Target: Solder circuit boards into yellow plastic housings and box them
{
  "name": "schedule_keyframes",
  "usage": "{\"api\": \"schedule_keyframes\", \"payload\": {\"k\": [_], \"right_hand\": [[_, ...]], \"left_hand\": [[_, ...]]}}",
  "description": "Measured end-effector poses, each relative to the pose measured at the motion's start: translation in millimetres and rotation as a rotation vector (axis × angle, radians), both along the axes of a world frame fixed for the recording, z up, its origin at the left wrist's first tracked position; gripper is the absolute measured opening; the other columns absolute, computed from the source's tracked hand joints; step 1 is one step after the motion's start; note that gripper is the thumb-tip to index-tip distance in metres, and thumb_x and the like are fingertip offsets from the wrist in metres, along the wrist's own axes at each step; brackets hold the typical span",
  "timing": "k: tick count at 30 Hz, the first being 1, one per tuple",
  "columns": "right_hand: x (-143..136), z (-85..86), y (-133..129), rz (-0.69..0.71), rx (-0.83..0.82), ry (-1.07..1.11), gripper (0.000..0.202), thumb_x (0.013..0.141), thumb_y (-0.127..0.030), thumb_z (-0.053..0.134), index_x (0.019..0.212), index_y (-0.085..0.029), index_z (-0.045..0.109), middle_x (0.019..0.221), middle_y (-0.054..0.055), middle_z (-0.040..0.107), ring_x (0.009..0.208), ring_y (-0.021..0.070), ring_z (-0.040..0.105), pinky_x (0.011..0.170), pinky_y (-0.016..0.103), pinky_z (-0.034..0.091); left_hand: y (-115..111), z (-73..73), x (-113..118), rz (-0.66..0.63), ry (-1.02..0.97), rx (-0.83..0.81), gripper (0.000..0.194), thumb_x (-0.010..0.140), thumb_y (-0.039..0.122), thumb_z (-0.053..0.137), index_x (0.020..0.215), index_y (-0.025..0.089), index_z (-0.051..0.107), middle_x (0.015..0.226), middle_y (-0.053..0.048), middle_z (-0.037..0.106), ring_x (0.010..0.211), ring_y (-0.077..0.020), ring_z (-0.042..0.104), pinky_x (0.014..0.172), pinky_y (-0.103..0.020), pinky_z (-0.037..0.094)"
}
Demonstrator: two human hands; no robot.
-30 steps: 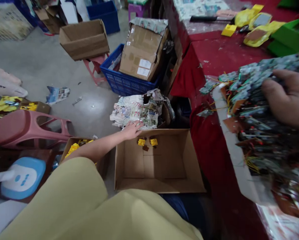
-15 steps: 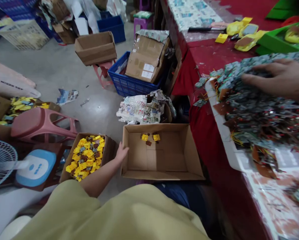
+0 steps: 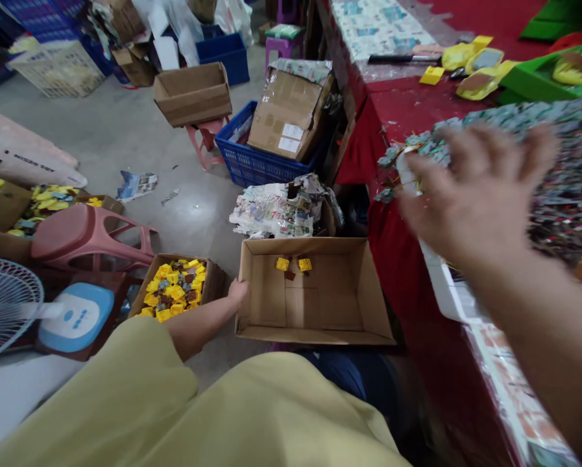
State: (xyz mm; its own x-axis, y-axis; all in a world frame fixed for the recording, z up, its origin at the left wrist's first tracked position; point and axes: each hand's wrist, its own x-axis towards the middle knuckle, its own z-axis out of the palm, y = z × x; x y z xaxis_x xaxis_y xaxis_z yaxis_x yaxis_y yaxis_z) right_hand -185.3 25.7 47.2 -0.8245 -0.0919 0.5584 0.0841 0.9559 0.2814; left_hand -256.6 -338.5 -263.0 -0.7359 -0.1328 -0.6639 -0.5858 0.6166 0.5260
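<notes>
Head view. We look down past a yellow-green garment (image 3: 183,415) at a workplace split between floor and counter (image 3: 417,110). Our left hand (image 3: 237,292) rests on the left wall of an open cardboard box (image 3: 315,295) that stands on the floor just beside the red-draped counter. Its fingers lie over the box's near left corner, and we cannot tell how firmly they close on the card. The hold reads as a steadying one, keeping the box square against the counter's edge. The box is almost bare; only a few small yellow parts (image 3: 293,264) lie against its far wall.

Our right hand (image 3: 475,194) hangs in the air with fingers spread wide and holds nothing. It is blurred, and hovers over the near edge of a heap of small circuit boards (image 3: 568,188) piled on a white tray (image 3: 439,292) on the counter. The tray overhangs the counter's edge, which places the heap close above the open box.

Left of the left hand, touching the box's side, stands a smaller carton of yellow parts (image 3: 174,292), filled to its rim. Beyond it lie an overturned pink stool (image 3: 86,237) and a fan (image 3: 8,311). Behind the box sits a wad of crumpled newspaper (image 3: 271,211), then a blue crate (image 3: 252,159) carrying a taped carton.
</notes>
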Motion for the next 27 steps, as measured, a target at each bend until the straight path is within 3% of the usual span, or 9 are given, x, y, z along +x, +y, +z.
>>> {"api": "schedule_keyframes", "payload": {"k": [2, 4, 7, 10, 16, 24, 27], "right_hand": [[12, -23.3, -50, 0.267, -0.051, -0.036, 0.032, 0.095, -0.034, 0.058, 0.120, -0.017, 0.067, 0.139, 0.015, 0.054, 0.133, 0.0287, 0.044, 0.112, 0.057, 0.032], [23, -52.9, -86, 0.443, -0.113, -0.213, 0.024, 0.094, -0.023, 0.059, 0.115, -0.017, 0.068, 0.130, 0.012, 0.061, 0.124, 0.0255, 0.051, 0.112, 0.051, 0.035], [38, -91.6, -114, 0.393, -0.244, -0.800, 0.022, 0.097, -0.017, 0.050, 0.110, -0.017, 0.069, 0.114, 0.009, 0.068, 0.105, 0.0200, 0.061, 0.107, 0.041, 0.039], [49, -112.8, -122, 0.253, -0.269, -1.072, 0.020, 0.097, -0.021, 0.052, 0.104, -0.016, 0.070, 0.101, 0.010, 0.070, 0.095, 0.0221, 0.064, 0.094, 0.038, 0.045], [59, -125.2, -121, 0.187, -0.245, -1.192, 0.019, 0.095, -0.023, 0.056, 0.108, -0.016, 0.069, 0.105, 0.012, 0.069, 0.099, 0.0253, 0.065, 0.092, 0.039, 0.044], [61, -112.8, -124, 0.263, -0.258, -1.263, 0.025, 0.096, -0.015, 0.049, 0.112, -0.015, 0.067, 0.106, 0.014, 0.067, 0.102, 0.0265, 0.062, 0.097, 0.042, 0.042], [61, -115.3, -123, 0.278, -0.265, -1.282, 0.029, 0.096, -0.013, 0.046, 0.118, -0.016, 0.065, 0.110, 0.014, 0.066, 0.104, 0.0267, 0.061, 0.099, 0.042, 0.040]], "left_hand": [[0, 0.9, -1, -0.001, -0.005, -0.019, 0.034, 0.096, 0.034, 0.059, 0.123, 0.014, 0.059, 0.113, -0.009, 0.065, 0.098, -0.0185, 0.066, 0.087, -0.038, 0.057], [0, 1.5, -1, -0.010, -0.009, -0.045, 0.033, 0.096, 0.034, 0.059, 0.121, 0.013, 0.060, 0.111, -0.008, 0.066, 0.098, -0.0187, 0.066, 0.087, -0.038, 0.057], [0, 2.1, -1, -0.030, 0.000, -0.073, 0.032, 0.096, 0.034, 0.059, 0.121, 0.014, 0.060, 0.110, -0.008, 0.066, 0.098, -0.0190, 0.066, 0.089, -0.039, 0.056], [2, 3.0, 0, -0.039, 0.027, -0.091, 0.035, 0.096, 0.033, 0.059, 0.127, 0.016, 0.058, 0.115, -0.009, 0.066, 0.103, -0.0198, 0.066, 0.093, -0.040, 0.055], [5, 9.8, 2, -0.028, 0.032, -0.175, 0.045, 0.095, 0.031, 0.060, 0.137, 0.017, 0.052, 0.128, -0.012, 0.062, 0.117, -0.0236, 0.061, 0.102, -0.046, 0.050], [6, 18.0, -1, -0.058, -0.011, -0.233, 0.040, 0.095, 0.031, 0.060, 0.132, 0.016, 0.055, 0.126, -0.011, 0.062, 0.115, -0.0228, 0.062, 0.101, -0.045, 0.051], [6, 17.1, 0, -0.055, -0.020, -0.228, 0.037, 0.095, 0.031, 0.061, 0.128, 0.016, 0.057, 0.123, -0.010, 0.063, 0.112, -0.0222, 0.063, 0.099, -0.044, 0.052]]}}
